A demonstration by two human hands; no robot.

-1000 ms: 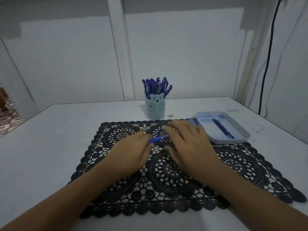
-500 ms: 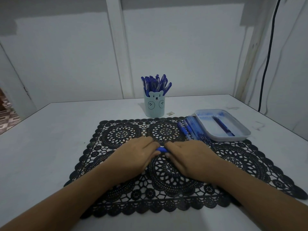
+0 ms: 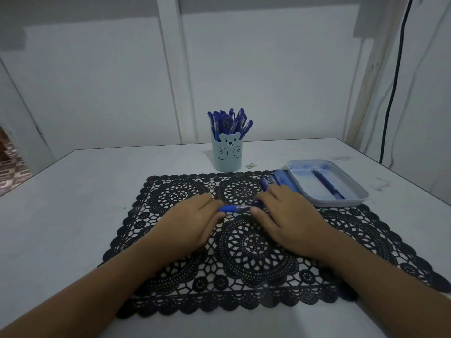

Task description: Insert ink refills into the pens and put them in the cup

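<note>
Blue pen (image 3: 234,209): lying level over black lace mat (image 3: 244,262); left hand (image 3: 192,222) fingers curled round one end, right hand (image 3: 289,215) fingers pinching the other.

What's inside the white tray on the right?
One dark blue pen or refill lies diagonally in the tray, whose floor is ink-smeared. Its near wall hides the floor's front edge.

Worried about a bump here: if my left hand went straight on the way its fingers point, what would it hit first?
The right hand, most likely: the left hand points along the blue pen it grips, and the right hand holds that pen's other end close ahead.
</note>
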